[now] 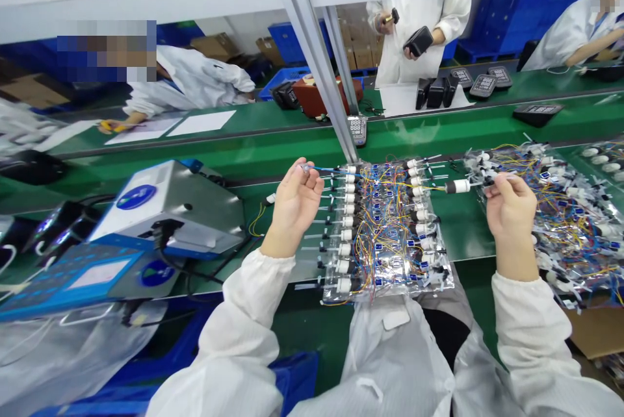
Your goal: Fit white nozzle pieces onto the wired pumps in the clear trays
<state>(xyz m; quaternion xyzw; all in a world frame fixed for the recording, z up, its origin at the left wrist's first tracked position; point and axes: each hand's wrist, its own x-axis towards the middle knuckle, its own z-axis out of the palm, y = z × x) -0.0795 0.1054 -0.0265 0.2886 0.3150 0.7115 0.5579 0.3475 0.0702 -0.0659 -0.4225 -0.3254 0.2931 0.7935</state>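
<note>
Nearest the camera is the wearer's white coat (390, 371), its two sleeves reaching forward over a green workbench (461, 228). The left hand (296, 202), palm turned up, pinches a small piece (305, 168) between thumb and fingertips, its other fingers loosely curled; a blue wire (326, 169) runs right from there. The right hand (511, 206) is closed on a thin tube (480, 184) at the right end of a white cylinder (457, 186), held above the bench between two wired batches. Yellow wires lead left from the cylinder over the middle batch (390, 228), where white-ended parts line both sides of shiny clear plastic; whether they join the blue wire, I cannot tell. The other batch (560, 209), more tangled, lies to the right. To the left stands a blue-and-grey machine (190, 209). On the far side, a standing co-worker (414, 40) holds a black device (418, 42).
</note>
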